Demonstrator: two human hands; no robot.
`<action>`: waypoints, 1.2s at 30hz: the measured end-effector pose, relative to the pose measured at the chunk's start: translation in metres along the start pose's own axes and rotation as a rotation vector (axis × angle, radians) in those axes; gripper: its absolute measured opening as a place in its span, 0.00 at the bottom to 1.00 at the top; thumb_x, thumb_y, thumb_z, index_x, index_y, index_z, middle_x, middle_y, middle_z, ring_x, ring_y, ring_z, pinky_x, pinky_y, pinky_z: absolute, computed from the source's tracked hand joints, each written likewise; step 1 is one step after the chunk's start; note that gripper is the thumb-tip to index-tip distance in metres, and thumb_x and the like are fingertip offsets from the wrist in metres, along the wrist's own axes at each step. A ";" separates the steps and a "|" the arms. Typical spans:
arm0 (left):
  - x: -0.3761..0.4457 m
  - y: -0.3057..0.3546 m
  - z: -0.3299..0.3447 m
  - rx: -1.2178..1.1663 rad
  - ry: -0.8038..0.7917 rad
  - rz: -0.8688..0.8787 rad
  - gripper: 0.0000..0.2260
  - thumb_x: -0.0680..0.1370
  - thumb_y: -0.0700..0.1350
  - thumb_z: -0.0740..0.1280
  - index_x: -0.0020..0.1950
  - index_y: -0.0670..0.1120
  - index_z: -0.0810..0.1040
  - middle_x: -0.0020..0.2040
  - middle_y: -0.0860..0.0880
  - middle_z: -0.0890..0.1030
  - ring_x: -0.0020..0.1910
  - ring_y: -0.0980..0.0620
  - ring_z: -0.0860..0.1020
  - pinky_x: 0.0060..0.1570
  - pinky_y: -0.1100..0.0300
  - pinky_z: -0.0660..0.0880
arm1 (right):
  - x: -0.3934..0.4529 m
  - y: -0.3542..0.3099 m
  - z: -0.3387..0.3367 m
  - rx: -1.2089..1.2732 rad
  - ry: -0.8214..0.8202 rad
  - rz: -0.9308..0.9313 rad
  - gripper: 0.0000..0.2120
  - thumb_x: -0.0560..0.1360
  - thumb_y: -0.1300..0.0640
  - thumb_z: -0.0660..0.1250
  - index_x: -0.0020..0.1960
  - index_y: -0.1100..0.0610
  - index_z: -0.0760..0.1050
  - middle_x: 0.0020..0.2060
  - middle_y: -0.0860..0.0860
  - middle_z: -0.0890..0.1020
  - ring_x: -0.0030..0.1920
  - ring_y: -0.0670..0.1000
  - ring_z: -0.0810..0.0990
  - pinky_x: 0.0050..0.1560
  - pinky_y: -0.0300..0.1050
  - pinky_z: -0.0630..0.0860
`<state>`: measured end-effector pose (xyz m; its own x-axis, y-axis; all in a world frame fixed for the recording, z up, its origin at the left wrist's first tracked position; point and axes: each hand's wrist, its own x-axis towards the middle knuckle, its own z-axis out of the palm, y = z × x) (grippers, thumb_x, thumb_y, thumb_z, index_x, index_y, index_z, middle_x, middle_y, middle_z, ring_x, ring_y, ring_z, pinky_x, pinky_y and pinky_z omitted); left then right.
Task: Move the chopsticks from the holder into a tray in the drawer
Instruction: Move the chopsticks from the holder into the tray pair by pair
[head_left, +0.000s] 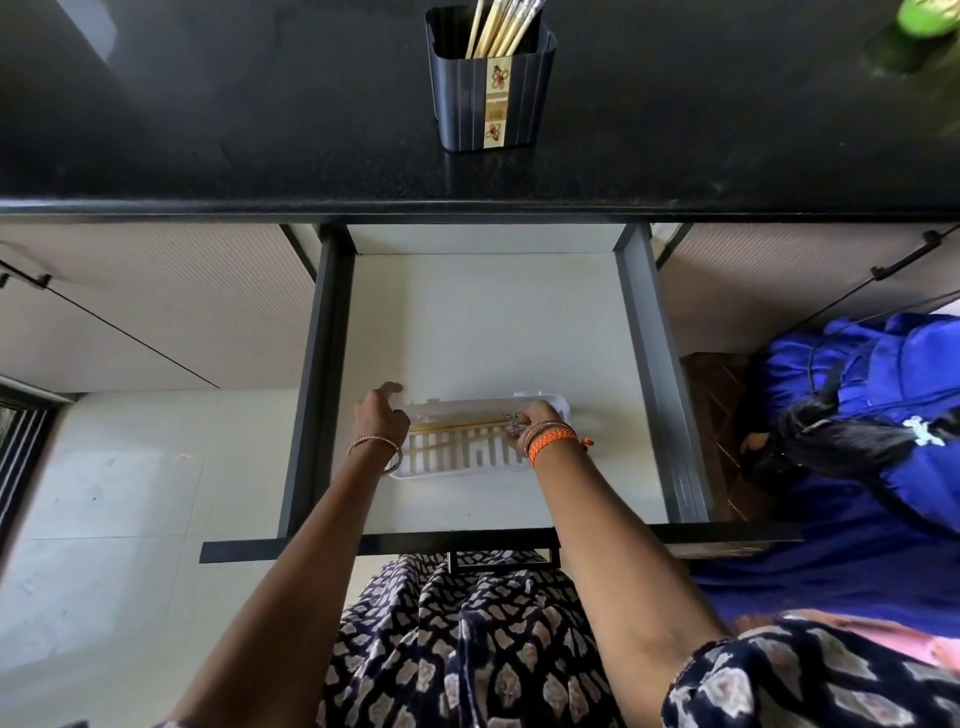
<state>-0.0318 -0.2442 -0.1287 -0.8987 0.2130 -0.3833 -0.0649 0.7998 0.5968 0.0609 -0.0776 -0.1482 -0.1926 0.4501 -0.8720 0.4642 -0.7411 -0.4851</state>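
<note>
A dark square holder (491, 93) stands on the black counter with several wooden chopsticks (501, 26) sticking out of it. Below, the drawer (483, 322) is pulled out, and a white slotted tray (467, 457) lies near its front. A pair of chopsticks (457, 426) lies lengthwise over the tray. My left hand (381, 418) is at their left end with its forefinger lifted. My right hand (535, 423) pinches their patterned right end. Another chopstick (441, 446) rests inside the tray.
The black counter (208, 130) juts out above the drawer's back. A green object (930, 15) sits at the counter's far right corner. A person in blue (857, 415) crouches to the right of the drawer. Pale floor (130, 493) lies to the left.
</note>
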 end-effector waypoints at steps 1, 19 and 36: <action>0.001 0.008 -0.002 -0.010 0.028 0.039 0.21 0.71 0.29 0.58 0.62 0.41 0.75 0.61 0.38 0.78 0.62 0.40 0.74 0.62 0.54 0.71 | -0.010 -0.002 0.000 0.058 -0.018 0.009 0.07 0.76 0.67 0.55 0.41 0.61 0.69 0.34 0.54 0.71 0.32 0.52 0.70 0.49 0.48 0.77; 0.151 0.294 -0.123 0.033 0.332 0.733 0.19 0.76 0.38 0.62 0.67 0.45 0.70 0.67 0.44 0.73 0.65 0.45 0.73 0.64 0.52 0.71 | -0.065 -0.388 0.099 -0.275 0.177 -1.157 0.12 0.75 0.60 0.66 0.42 0.70 0.81 0.42 0.64 0.84 0.46 0.60 0.83 0.47 0.50 0.78; 0.184 0.280 -0.110 0.035 0.319 0.716 0.11 0.78 0.40 0.62 0.57 0.43 0.79 0.64 0.41 0.77 0.62 0.44 0.77 0.60 0.47 0.76 | -0.012 -0.436 0.148 -0.259 0.168 -1.032 0.19 0.71 0.59 0.70 0.25 0.56 0.67 0.22 0.49 0.71 0.22 0.46 0.69 0.25 0.35 0.66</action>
<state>-0.2629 -0.0431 0.0459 -0.7981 0.5162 0.3109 0.5864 0.5468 0.5976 -0.2672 0.1663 0.0641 -0.4838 0.8749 -0.0192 0.3182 0.1554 -0.9352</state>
